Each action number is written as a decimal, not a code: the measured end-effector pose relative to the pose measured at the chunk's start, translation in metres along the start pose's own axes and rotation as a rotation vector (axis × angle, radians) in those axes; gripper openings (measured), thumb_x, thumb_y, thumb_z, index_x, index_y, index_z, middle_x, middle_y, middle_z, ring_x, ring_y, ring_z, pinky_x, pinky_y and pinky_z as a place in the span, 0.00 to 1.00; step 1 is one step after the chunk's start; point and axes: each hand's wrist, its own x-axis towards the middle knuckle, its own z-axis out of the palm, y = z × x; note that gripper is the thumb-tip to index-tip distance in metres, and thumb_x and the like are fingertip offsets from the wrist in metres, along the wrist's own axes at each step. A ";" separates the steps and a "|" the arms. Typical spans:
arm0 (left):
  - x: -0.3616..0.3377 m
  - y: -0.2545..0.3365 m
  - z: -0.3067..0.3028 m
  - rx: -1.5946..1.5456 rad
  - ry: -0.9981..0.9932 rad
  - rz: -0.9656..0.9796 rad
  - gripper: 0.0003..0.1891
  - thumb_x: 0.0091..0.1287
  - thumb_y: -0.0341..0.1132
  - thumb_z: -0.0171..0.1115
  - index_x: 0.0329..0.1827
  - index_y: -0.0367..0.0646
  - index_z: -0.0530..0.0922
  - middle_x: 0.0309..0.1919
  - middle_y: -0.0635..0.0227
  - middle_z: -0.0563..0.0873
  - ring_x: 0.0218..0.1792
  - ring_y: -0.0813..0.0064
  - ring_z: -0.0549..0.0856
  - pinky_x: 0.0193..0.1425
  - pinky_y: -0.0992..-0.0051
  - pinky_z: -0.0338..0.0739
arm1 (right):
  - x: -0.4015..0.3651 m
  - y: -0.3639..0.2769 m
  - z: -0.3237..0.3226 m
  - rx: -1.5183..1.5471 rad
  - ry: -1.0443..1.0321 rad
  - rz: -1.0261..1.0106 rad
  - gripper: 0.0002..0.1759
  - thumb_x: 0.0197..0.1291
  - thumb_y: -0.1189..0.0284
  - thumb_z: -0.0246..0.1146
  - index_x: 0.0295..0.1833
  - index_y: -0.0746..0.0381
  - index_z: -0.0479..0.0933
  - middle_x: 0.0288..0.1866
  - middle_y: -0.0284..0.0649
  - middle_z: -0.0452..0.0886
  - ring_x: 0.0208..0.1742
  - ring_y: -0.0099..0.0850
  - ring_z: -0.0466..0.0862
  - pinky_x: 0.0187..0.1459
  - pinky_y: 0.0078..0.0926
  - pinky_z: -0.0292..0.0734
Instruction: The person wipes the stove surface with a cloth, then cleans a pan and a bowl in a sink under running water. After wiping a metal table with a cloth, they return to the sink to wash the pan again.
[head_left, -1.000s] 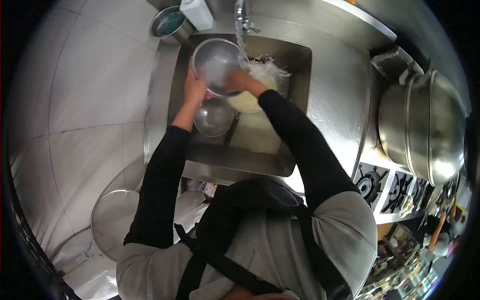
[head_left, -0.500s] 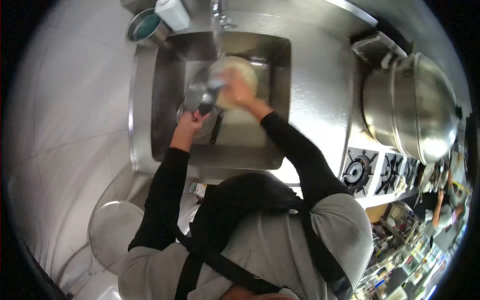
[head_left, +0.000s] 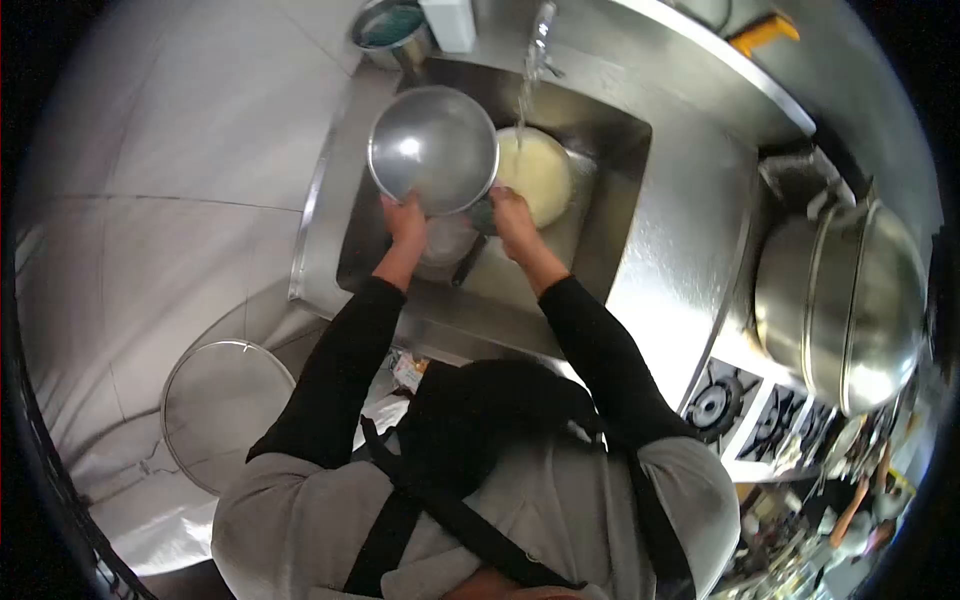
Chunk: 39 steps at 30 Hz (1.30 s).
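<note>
A round metal bowl [head_left: 433, 140] is raised over the left part of the sink [head_left: 625, 200], its shiny surface facing me. My left hand [head_left: 405, 222] is closed on the bowl's lower left rim. At the bowl's lower right edge, my right hand [head_left: 516, 222] is closed around a dark green scouring pad [head_left: 483, 214], partly hidden by the fingers. Water runs from the faucet [head_left: 540, 45] into a round vessel with pale yellow contents [head_left: 540, 180]. Under the bowl lie a pale round item [head_left: 447, 242] and a dark handle [head_left: 466, 264].
A metal pot [head_left: 395, 40] with a green pad and a white bottle [head_left: 450, 25] stand behind the sink. To the right are a large domed metal pot [head_left: 840, 300] and gas burners [head_left: 715, 402]. A round mesh strainer [head_left: 225, 410] is at lower left. Another person's arm shows far right.
The bowl has come up and turned its broad face to me. My right hand has moved from over the pale yellow vessel to the bowl's edge. The view has shifted and rotated.
</note>
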 end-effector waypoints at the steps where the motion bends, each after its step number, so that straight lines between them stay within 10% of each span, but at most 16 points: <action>1: 0.009 0.008 -0.012 -0.012 0.021 0.025 0.20 0.66 0.29 0.56 0.61 0.41 0.67 0.45 0.57 0.79 0.38 0.68 0.80 0.35 0.69 0.79 | 0.014 -0.013 -0.004 -0.307 0.014 -0.167 0.20 0.71 0.63 0.49 0.57 0.65 0.75 0.48 0.43 0.82 0.49 0.36 0.82 0.50 0.35 0.78; 3: 0.001 0.021 -0.039 0.171 -0.037 -0.268 0.24 0.64 0.26 0.55 0.64 0.45 0.64 0.50 0.58 0.76 0.45 0.62 0.80 0.39 0.64 0.81 | 0.034 -0.036 0.019 -0.621 0.005 -0.349 0.20 0.71 0.62 0.51 0.56 0.64 0.76 0.46 0.41 0.82 0.49 0.34 0.82 0.48 0.32 0.78; 6: -0.031 0.047 -0.037 0.139 0.049 -0.559 0.29 0.61 0.23 0.54 0.67 0.48 0.61 0.57 0.56 0.72 0.53 0.57 0.78 0.43 0.56 0.83 | 0.021 -0.106 0.116 -0.244 -0.332 -0.329 0.20 0.69 0.58 0.55 0.51 0.65 0.76 0.46 0.44 0.82 0.50 0.33 0.82 0.49 0.30 0.76; 12: -0.012 0.032 -0.030 0.098 -0.090 -0.629 0.32 0.61 0.25 0.57 0.70 0.49 0.59 0.61 0.55 0.69 0.60 0.55 0.74 0.52 0.49 0.84 | 0.068 -0.167 0.147 -0.572 -0.467 -0.247 0.38 0.67 0.52 0.59 0.71 0.66 0.60 0.64 0.55 0.70 0.59 0.45 0.78 0.60 0.41 0.76; 16: 0.026 0.036 0.029 0.295 -0.318 -0.417 0.31 0.58 0.26 0.61 0.69 0.42 0.66 0.61 0.52 0.75 0.54 0.51 0.81 0.51 0.54 0.83 | 0.082 -0.188 0.078 -0.724 -0.214 -0.038 0.29 0.70 0.62 0.57 0.68 0.69 0.64 0.61 0.52 0.75 0.58 0.40 0.79 0.61 0.39 0.77; 18: 0.036 0.046 0.083 1.002 -0.390 0.238 0.26 0.55 0.31 0.63 0.61 0.46 0.75 0.50 0.54 0.83 0.46 0.52 0.84 0.54 0.58 0.80 | 0.073 -0.193 0.050 -0.522 -0.439 -0.018 0.21 0.70 0.69 0.55 0.63 0.71 0.68 0.58 0.51 0.77 0.57 0.39 0.80 0.60 0.35 0.78; 21: 0.028 0.080 0.156 1.045 -0.572 0.313 0.23 0.58 0.31 0.61 0.59 0.44 0.77 0.54 0.53 0.81 0.55 0.52 0.80 0.59 0.58 0.75 | 0.009 -0.193 0.055 -0.502 -0.389 -0.243 0.17 0.70 0.72 0.53 0.59 0.70 0.71 0.55 0.48 0.79 0.54 0.35 0.83 0.57 0.30 0.81; 23: 0.055 0.038 0.188 0.687 -0.532 1.114 0.19 0.59 0.31 0.60 0.55 0.48 0.78 0.54 0.55 0.82 0.58 0.52 0.79 0.61 0.58 0.73 | -0.013 -0.184 0.021 -0.596 -0.158 -0.431 0.13 0.68 0.71 0.56 0.54 0.66 0.75 0.41 0.39 0.82 0.36 0.25 0.82 0.36 0.20 0.80; 28: 0.046 0.091 0.167 0.751 -0.653 1.117 0.15 0.59 0.29 0.59 0.50 0.47 0.78 0.55 0.57 0.81 0.59 0.53 0.78 0.60 0.59 0.73 | -0.029 -0.076 -0.091 -0.378 0.303 -0.363 0.08 0.61 0.69 0.55 0.28 0.54 0.73 0.19 0.29 0.72 0.15 0.21 0.69 0.18 0.21 0.64; 30: 0.049 0.087 0.140 0.609 -0.605 1.146 0.13 0.60 0.28 0.58 0.49 0.46 0.78 0.56 0.57 0.81 0.58 0.53 0.79 0.58 0.58 0.74 | -0.025 -0.022 -0.114 -0.486 0.301 -0.346 0.20 0.61 0.69 0.60 0.58 0.61 0.70 0.41 0.41 0.80 0.37 0.32 0.81 0.34 0.27 0.78; 35: 0.075 -0.027 0.043 1.001 -0.539 -0.004 0.30 0.62 0.38 0.63 0.68 0.44 0.67 0.55 0.52 0.81 0.50 0.52 0.85 0.54 0.59 0.79 | 0.022 0.004 -0.086 -0.025 0.001 0.086 0.35 0.64 0.64 0.62 0.70 0.68 0.58 0.66 0.53 0.70 0.62 0.49 0.76 0.51 0.42 0.82; 36: 0.017 0.026 0.047 0.492 -0.513 -0.393 0.32 0.65 0.47 0.62 0.70 0.45 0.66 0.56 0.56 0.82 0.49 0.52 0.85 0.55 0.55 0.78 | 0.040 0.004 -0.083 -0.030 -0.009 0.069 0.33 0.65 0.64 0.60 0.69 0.69 0.59 0.63 0.52 0.72 0.60 0.49 0.77 0.51 0.45 0.83; 39: 0.032 -0.038 -0.023 0.139 -0.773 -0.744 0.38 0.60 0.57 0.64 0.66 0.40 0.67 0.60 0.49 0.77 0.59 0.50 0.78 0.58 0.47 0.74 | 0.085 -0.009 -0.091 -0.257 -0.030 0.105 0.22 0.65 0.69 0.52 0.61 0.68 0.68 0.53 0.49 0.76 0.49 0.46 0.83 0.48 0.53 0.85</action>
